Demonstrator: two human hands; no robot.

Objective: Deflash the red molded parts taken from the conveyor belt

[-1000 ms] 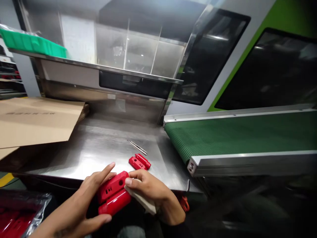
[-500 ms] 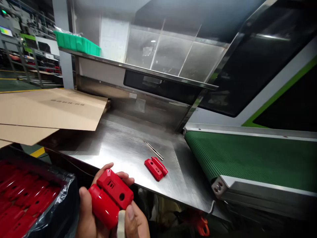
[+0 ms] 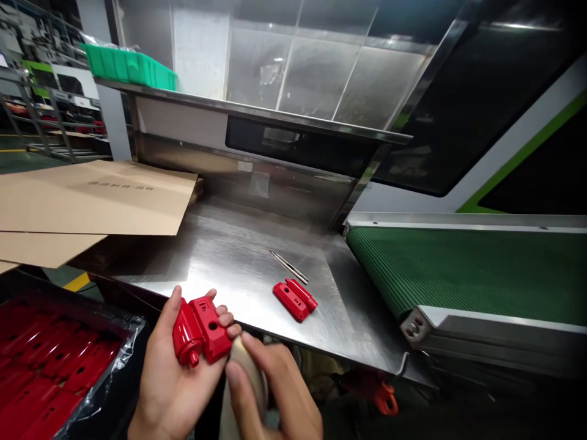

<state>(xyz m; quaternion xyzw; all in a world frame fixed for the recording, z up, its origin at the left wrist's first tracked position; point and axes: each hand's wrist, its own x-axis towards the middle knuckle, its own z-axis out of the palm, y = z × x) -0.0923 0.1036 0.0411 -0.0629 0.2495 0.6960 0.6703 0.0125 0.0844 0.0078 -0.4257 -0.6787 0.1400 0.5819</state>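
My left hand point(image 3: 177, 376) is cupped, palm up, around a red plastic housing point(image 3: 211, 330), which has a flat half with a round hole and slots beside a glossy cylindrical half. Close against its lower right corner, my right hand point(image 3: 277, 382) pinches a pale beige strip point(image 3: 250, 373) that looks like folded cloth; its lower end runs out of view. On the steel table point(image 3: 220, 263) lies a second red housing point(image 3: 296, 299). Just behind that one are slim metal tweezers point(image 3: 290, 267).
A plastic-lined bin point(image 3: 123, 348) at left holds several red housings. Cardboard sheets point(image 3: 105, 195) overhang the table's left side. A green conveyor belt point(image 3: 468, 263) runs at right. Above, a shelf point(image 3: 275, 116) carries a green tray point(image 3: 128, 67). Orange-handled tools point(image 3: 385, 397) hang below the table edge.
The housing has turned so its cylinder end points down toward me. My right hand has left the housing and moved right, gripping the beige strip. The camera view has shifted slightly.
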